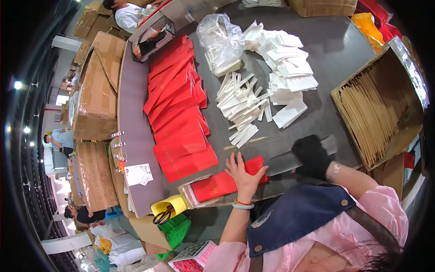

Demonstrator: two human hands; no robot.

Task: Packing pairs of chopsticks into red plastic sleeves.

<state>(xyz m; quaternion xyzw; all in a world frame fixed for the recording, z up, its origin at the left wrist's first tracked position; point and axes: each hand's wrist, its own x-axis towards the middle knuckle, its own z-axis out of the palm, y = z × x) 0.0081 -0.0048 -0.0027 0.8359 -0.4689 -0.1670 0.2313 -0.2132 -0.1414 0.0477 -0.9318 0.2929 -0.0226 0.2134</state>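
Resting spread left hand (245,178) on red packet (212,187); can't make out grip of right hand (311,157). Seemingly partway, leaving red envelopes (178,109) at 10 o'clock, white papers (291,72) at 1.

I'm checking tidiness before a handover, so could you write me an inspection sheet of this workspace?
Surface: dark grey tabletop, largely covered, with bare patches toward the right.
Job's things: red packet under the left grip; clear plastic strip beside it; red envelopes overlapping at left; white strips and white packets in loose piles.
Clutter: wire basket at the far left; scissors in a yellow holder at the near left.
Grips: left bare, fingers spread; right grip black-gloved, at the plastic strip, closure unclear.
Cables: nothing seen.
Surroundings: large cartons at left; open carton of brown sheets at right; people in the background.
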